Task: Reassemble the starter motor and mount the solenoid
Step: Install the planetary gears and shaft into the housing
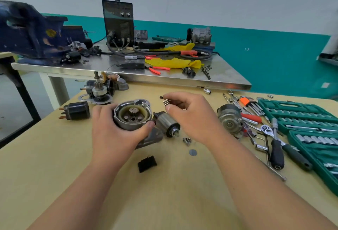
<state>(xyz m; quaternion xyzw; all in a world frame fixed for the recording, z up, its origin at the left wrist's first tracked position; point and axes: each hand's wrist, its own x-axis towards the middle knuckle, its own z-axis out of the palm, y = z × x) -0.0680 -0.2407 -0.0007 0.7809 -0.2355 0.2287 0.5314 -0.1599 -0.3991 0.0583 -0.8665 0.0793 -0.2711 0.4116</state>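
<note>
Fingers [176,96] and thumb of the right hand [188,118] pinch a small cluster of short steel rollers [166,102], held just above the wooden table [164,193] and up and to the right of the gear housing [128,123]. The left hand [111,131] grips that housing, fingers curled round its left rim and thumb pressed on its right side. The housing sits open side up near the table's middle, showing a pale ring gear, one small toothed pinion [133,110] and bare pins. Just right of it a short steel cylinder with a shaft end [166,123] lies on its side, with a nut [187,140] and a thin round disc [193,152] close by. The black solenoid [76,110], copper terminals pointing left, lies left of the left hand. Behind it stands an armature assembly [99,88]. A grey motor body [229,120] rests to the right, beside a ratchet [290,153] and a green socket set [301,120]. A black rubber block [147,164] lies between the forearms.
</note>
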